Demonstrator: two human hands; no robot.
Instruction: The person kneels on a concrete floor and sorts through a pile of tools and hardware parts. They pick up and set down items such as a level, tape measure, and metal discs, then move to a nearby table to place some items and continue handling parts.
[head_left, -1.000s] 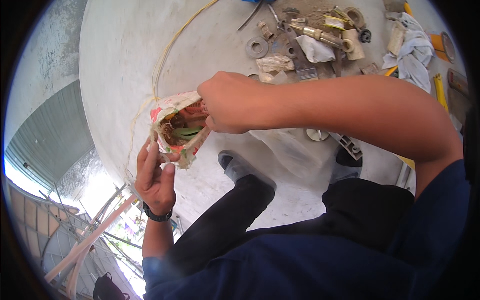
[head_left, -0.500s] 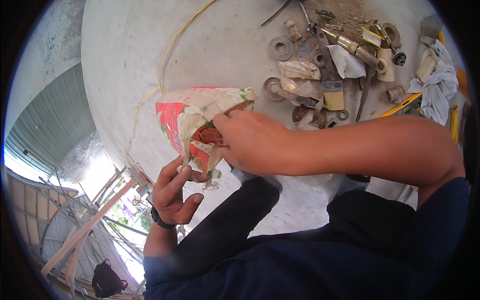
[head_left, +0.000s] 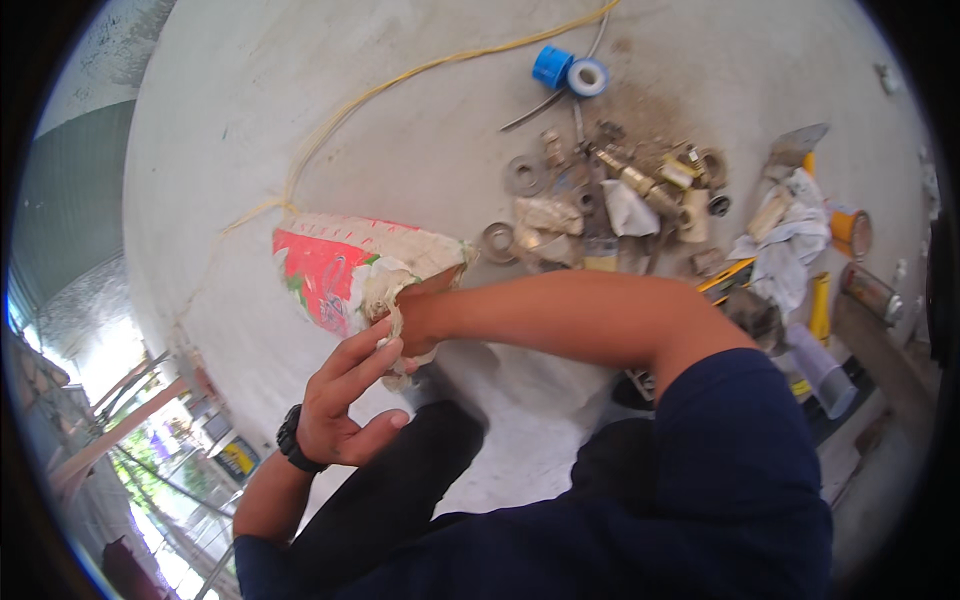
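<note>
A worn red, white and green sack (head_left: 325,275) lies on the pale floor, its torn mouth turned toward me. My left hand (head_left: 345,405) is at the near edge of that mouth, the fingers closed on the ragged rim and the thumb held apart. Into the opening goes my right hand (head_left: 425,318); its fingers are hidden inside, so what they hold cannot be seen.
Right of the sack lies a pile of metal fittings, washers (head_left: 524,176) and a paintbrush (head_left: 600,252). Beyond it are blue tape spools (head_left: 553,66) and a yellow cord (head_left: 420,75). A white cloth (head_left: 785,245), a scraper (head_left: 795,145) and an orange can (head_left: 849,232) lie far right.
My right hand has gone deeper into the sack, taking a reddish-brown ribbed object out of sight. My left hand stays at the rim. The view has shifted, bringing the blue spools in.
</note>
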